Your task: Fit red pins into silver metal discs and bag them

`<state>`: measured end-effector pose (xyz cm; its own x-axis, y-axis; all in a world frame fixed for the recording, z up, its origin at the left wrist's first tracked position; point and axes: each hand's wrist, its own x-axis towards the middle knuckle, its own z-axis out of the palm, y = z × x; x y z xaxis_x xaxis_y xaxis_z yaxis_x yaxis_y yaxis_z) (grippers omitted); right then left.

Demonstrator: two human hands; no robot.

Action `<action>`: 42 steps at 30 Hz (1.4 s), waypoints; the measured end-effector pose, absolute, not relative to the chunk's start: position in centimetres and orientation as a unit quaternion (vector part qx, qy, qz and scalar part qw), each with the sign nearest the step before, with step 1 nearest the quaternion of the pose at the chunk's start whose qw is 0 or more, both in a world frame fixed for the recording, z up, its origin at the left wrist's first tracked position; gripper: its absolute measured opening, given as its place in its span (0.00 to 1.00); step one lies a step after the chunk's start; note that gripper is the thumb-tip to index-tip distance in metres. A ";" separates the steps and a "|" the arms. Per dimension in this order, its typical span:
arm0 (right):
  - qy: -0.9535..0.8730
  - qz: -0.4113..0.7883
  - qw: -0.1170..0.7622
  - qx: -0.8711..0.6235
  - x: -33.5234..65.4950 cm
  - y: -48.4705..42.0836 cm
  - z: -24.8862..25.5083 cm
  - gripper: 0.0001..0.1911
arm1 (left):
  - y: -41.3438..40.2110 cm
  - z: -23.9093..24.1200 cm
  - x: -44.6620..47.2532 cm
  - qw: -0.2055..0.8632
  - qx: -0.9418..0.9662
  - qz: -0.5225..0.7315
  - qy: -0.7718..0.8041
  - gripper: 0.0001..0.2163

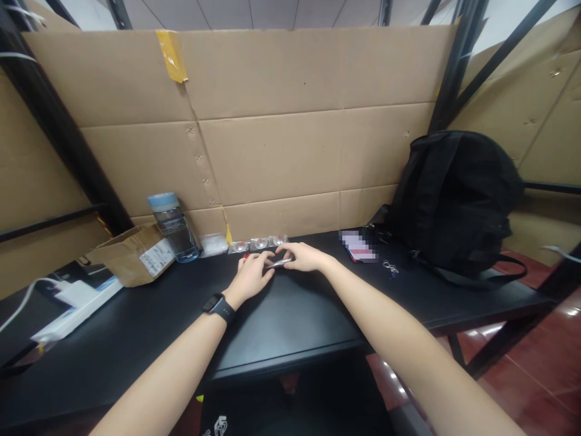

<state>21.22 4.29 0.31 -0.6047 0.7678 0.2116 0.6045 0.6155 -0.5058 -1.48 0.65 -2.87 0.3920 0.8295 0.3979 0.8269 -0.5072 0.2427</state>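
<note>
Near the back of the black tabletop, my two hands meet over a small shiny packet (279,263), which looks like clear plastic wrap; its contents are too small to make out. My left hand (252,275), with a dark watch on the wrist, has its fingers curled at the packet's left end. Thumb and fingers of my right hand (306,257) pinch the right end. A bit of red shows beside the left fingers. Just behind the hands, small clear-wrapped packets (258,243) with red centres lie in a row along the cardboard wall.
At left stand a blue-lidded water bottle (175,227), an open brown paper bag (131,254) and a white power strip (77,312). A white packet (213,244) lies by the bottle. On the right are a blurred phone-like item (358,246), a keyring (390,268) and a black backpack (458,206).
</note>
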 end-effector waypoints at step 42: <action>-0.780 0.015 0.173 -0.601 22.6 6.1 -0.3 0.16 | 0.8 -0.6 -3.4 -0.004 0.764 0.292 0.575 0.15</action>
